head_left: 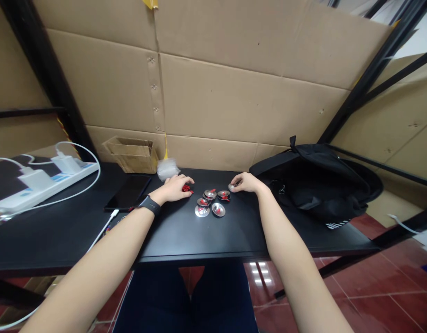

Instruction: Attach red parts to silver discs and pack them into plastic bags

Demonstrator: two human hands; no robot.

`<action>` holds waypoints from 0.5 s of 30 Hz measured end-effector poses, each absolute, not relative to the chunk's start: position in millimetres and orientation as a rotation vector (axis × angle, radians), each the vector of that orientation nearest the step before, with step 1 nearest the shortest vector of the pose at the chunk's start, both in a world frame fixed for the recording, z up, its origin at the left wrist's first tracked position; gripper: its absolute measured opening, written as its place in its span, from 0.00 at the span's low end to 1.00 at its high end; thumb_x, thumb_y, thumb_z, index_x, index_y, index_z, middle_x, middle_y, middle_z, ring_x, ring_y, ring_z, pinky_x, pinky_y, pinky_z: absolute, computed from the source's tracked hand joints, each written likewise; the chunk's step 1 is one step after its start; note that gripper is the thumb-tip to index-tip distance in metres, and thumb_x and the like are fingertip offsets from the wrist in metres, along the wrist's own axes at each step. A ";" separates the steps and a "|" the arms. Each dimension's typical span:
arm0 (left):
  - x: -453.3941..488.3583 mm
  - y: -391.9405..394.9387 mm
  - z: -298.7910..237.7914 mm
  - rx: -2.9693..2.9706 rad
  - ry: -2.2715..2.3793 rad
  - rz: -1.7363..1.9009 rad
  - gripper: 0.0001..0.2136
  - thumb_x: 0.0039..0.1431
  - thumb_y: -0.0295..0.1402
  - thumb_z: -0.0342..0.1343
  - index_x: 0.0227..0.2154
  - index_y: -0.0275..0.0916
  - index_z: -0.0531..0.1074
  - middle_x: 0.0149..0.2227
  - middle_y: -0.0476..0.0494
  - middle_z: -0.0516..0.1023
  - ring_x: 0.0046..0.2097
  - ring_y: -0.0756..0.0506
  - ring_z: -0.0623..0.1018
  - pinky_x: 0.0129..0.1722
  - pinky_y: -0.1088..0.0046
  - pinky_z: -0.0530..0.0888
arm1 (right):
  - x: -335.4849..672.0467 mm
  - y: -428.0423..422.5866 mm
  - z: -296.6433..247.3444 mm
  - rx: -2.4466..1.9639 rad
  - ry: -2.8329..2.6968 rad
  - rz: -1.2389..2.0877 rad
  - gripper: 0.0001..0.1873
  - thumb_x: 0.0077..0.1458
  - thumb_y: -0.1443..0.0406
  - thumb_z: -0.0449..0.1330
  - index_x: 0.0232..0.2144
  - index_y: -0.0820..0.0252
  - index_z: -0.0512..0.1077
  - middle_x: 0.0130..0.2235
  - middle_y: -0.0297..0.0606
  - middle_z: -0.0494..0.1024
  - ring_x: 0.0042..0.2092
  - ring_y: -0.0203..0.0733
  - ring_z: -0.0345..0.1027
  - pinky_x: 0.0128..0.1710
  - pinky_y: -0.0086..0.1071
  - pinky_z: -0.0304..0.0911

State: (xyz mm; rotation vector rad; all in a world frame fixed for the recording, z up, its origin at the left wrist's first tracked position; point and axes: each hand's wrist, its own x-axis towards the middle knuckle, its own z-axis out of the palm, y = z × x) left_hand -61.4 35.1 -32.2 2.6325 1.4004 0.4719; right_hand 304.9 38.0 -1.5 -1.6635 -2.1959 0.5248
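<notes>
Several small silver finger cymbals (218,210) with red straps lie grouped on the black table, some overlapping. My right hand (246,182) is at the group's right edge, its fingertips pinching one finger cymbal (232,187) close to the tabletop. On the other side, my left hand (175,188), wearing a black wristband, lies low on the table with thumb and fingers apart. Some red straps (186,188) show between its thumb and forefinger, and its palm hides whatever is beneath it.
A clear plastic bundle (167,169) and an open cardboard box (133,154) stand behind my left hand. Left are a dark phone (127,192) and a white power strip (43,187) with cables. A black bag (314,180) sits right. Cardboard panels (216,106) wall the back.
</notes>
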 end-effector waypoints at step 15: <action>-67.5 37.5 -26.7 2.616 1.152 0.698 0.20 0.53 0.32 0.58 0.51 0.45 0.75 0.52 0.41 0.77 0.55 0.38 0.74 0.57 0.59 0.69 | 214.6 14.0 1.5 -1.280 -2.432 0.442 0.02 0.54 0.68 0.67 0.30 0.58 0.82 0.53 0.45 0.78 0.54 0.50 0.73 0.57 0.43 0.63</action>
